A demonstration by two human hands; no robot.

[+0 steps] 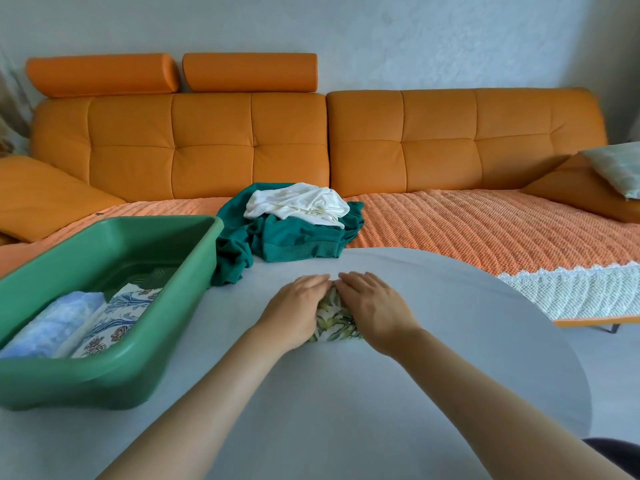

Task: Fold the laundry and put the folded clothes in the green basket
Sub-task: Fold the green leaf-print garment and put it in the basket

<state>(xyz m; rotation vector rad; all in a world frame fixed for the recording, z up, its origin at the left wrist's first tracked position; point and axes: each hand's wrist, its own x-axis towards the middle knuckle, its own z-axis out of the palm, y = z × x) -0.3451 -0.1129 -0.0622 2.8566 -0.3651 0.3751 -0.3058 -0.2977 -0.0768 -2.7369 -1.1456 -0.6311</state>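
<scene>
A small folded cloth with a green leaf print (334,322) lies on the white round table (450,358) in the middle. My left hand (294,311) and my right hand (372,308) lie flat on top of it, fingers straight, pressing it down and covering most of it. The green basket (114,355) stands at the table's left and holds a folded pale blue cloth (52,323) and a folded cloth with a blue and brown flower print (117,318). Behind the table a pile of unfolded laundry has a teal sweater (294,242) under a white garment (298,202).
An orange sofa (242,140) with an orange woven throw (467,230) runs along the wall behind the table. A pale patterned cushion (616,168) lies on the sofa's right end. The laundry pile spills from the sofa seat onto the table's far edge.
</scene>
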